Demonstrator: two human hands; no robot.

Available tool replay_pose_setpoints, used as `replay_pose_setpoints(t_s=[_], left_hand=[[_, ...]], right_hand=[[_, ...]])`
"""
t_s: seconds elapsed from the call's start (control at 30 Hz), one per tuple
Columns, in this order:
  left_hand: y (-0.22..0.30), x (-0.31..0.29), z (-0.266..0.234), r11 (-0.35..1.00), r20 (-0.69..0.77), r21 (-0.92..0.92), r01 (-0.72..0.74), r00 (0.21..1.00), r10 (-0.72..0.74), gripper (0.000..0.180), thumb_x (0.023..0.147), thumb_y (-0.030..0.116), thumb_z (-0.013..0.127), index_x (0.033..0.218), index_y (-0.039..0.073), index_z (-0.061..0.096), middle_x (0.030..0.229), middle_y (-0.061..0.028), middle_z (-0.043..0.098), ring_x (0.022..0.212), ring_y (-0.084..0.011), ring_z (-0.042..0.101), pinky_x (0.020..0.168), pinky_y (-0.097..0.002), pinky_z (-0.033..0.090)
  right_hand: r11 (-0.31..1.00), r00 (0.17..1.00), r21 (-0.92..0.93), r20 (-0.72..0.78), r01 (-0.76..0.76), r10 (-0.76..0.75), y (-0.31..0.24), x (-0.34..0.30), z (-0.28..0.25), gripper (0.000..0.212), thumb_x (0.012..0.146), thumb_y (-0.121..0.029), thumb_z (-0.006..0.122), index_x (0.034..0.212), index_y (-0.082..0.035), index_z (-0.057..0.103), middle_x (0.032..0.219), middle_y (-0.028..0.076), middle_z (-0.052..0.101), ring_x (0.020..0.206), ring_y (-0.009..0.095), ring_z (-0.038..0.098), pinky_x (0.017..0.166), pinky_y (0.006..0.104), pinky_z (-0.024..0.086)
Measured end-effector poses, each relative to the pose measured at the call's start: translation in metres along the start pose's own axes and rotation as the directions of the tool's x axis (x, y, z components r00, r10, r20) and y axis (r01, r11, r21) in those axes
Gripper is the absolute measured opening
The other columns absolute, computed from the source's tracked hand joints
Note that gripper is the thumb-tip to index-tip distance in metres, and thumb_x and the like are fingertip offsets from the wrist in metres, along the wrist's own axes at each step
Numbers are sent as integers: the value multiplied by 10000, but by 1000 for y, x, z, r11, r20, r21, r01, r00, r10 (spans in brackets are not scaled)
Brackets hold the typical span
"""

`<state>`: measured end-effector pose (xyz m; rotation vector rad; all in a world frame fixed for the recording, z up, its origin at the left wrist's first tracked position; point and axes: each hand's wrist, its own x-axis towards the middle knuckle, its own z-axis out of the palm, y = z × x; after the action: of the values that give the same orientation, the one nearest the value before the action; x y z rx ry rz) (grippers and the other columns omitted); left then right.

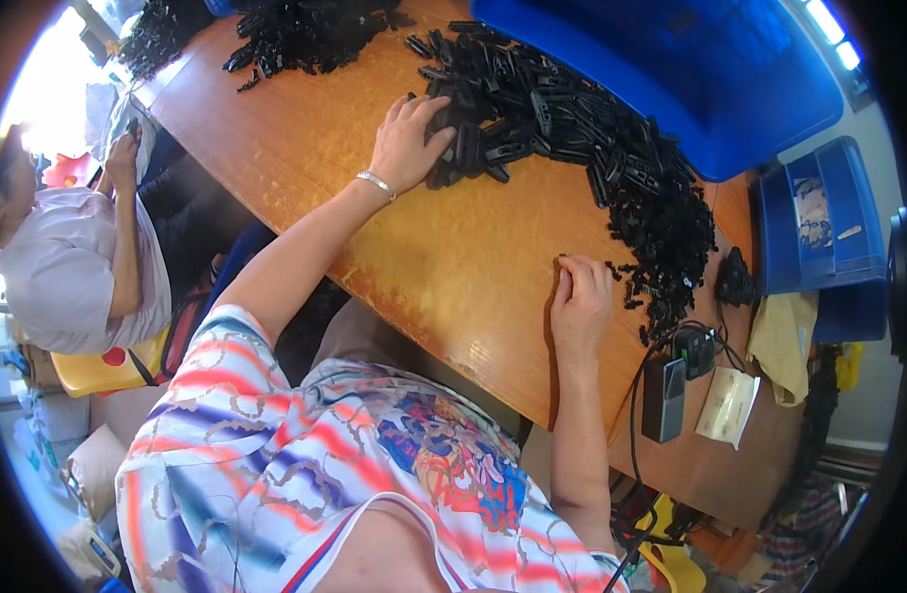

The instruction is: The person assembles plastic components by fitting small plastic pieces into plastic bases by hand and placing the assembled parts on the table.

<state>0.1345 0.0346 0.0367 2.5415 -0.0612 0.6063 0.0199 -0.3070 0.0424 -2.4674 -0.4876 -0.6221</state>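
A heap of long black plastic parts (542, 114) spreads over the wooden table (444, 267). My left hand (406, 143), a silver bracelet at its wrist, rests at the heap's left edge. Its fingers and thumb are apart and touch the nearest parts; I see no part gripped. On the right, my right hand (582, 296) lies on the table with fingers curled and tips together. Whether a small piece sits in them is hidden. Beside it is a pile of small black pieces (661, 237).
A large blue bin (671, 69) stands beyond the heap. More black piles (305, 35) lie at the far left. Blue drawers (819, 217), a black speaker-like box (663, 400), cables and a white packet (727, 407) are at right. Another person (88, 257) sits at left.
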Motion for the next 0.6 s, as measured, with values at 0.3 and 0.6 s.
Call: replay_pose_setpoints(t_s=[0.3,0.6], left_hand=[[41,-67,-42,872,160,-485,63,987,18,476,1028,150,668,1494,78,608,1477,-181,613,1432,-350,539,1186,-430,446],[79,-113,-51,994,1,-65,-91,996,91,260,909,183,788,1131,57,734,995,-112,684,976,-340,668,872,-443,530]], right_hand=[[999,999,35,-35,-5,6,6,-1,3,223,885,61,729,1090,-22,703,1016,162,667,969,381,650,829,462,527],[975,975,37,45,-220,219,11,-7,-4,186,918,-10,741,1103,-14,719,1036,177,671,977,398,677,828,474,542]])
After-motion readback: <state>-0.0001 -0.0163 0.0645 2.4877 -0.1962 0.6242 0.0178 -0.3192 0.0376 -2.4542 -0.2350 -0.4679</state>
